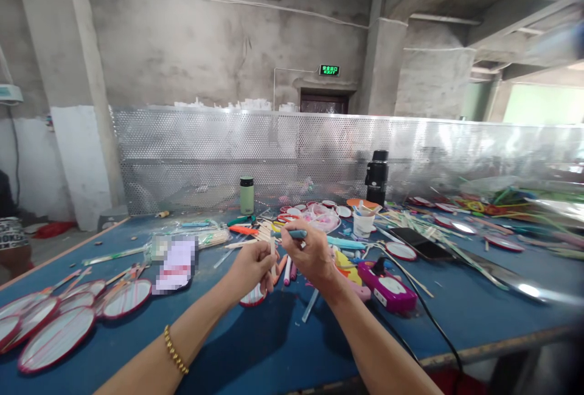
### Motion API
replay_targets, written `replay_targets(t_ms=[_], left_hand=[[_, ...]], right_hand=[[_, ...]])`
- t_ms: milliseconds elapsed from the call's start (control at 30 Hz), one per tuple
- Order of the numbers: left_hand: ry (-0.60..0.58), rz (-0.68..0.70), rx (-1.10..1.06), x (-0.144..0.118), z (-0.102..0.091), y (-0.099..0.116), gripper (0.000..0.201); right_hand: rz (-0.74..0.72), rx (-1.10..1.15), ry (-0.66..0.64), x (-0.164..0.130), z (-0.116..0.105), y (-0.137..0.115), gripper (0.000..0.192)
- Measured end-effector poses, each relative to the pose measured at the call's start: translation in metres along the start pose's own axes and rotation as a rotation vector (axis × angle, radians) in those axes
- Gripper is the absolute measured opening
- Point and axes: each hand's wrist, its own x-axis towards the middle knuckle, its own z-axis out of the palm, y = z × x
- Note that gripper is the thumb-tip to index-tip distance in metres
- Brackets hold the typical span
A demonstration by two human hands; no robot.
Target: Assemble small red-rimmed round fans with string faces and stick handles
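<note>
My left hand (255, 264) is closed, pinching a pale flat wooden stick (274, 255) held upright over the middle of the table. Close beside it, my right hand (312, 255) grips a teal pen-shaped tool (296, 234), whose end is near the top of the stick. Just below my left hand, part of a white round disc with a red rim (252, 297) shows; I cannot tell whether it joins the stick. Behind both hands lies a spread of loose wooden sticks (262, 232), with an orange tool (243, 230) to their left.
Red-rimmed round fans (57, 337) overlap at the left on the blue table (219, 346). To the right are a purple power strip (387, 288) with a black cord, a white cup (364, 224) and a dark phone (422, 243). Green (247, 195) and black (377, 177) bottles stand behind.
</note>
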Motion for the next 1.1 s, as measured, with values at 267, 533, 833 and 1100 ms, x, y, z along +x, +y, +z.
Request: replay_targets(t_ms=[267,533,833,1100], left_hand=[[0.007,0.009,0.002,-0.0004,0.0001,0.0011,0.032],[0.003,0.006,0.011,-0.0004,0.0004,0.0023,0.028],[0.004,0.004,0.017,0.0002,0.0007,0.0021,0.027],[0.007,0.004,0.012,0.0002,-0.0002,0.0004,0.028]], right_hand=[[-0.003,-0.006,-0.002,0.0003,-0.0013,-0.0028,0.015],[0.003,-0.013,0.048,0.0016,-0.0013,-0.0034,0.018],[-0.006,-0.020,0.039,0.0020,-0.0009,-0.0028,0.018],[-0.015,-0.033,0.066,0.0017,-0.0015,-0.0033,0.017]])
